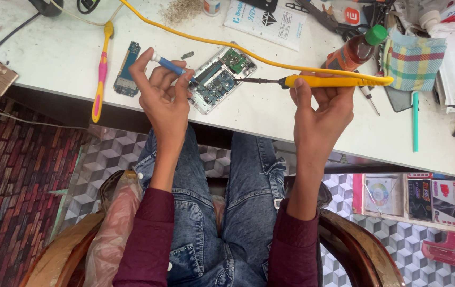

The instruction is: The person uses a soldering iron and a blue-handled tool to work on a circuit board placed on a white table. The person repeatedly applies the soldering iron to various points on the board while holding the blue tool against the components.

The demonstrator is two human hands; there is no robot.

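While both hands are busy, work on the opened phone [221, 78] looks mid-way, not finished.

Left hand [164, 95] is closed around a blue-handled tool [170, 66], tip angled down at the left side of the exposed circuit board. Right hand [320, 103] is clamped on a yellow soldering iron [333, 81], dark tip reaching the phone's right edge; yellow cable [206, 40] loops away across the white table [52, 53]. Hands are apart, phone lies between them near the table's front edge. Done, judging by layout: back cover off, board bare, a separate small board [127, 69] lying just left. Left: the joint itself, then reassembly. Hard to tell: whether either tip actually touches the board, and what the blue tool's tip is. Clutter at top right is cut off by the frame.
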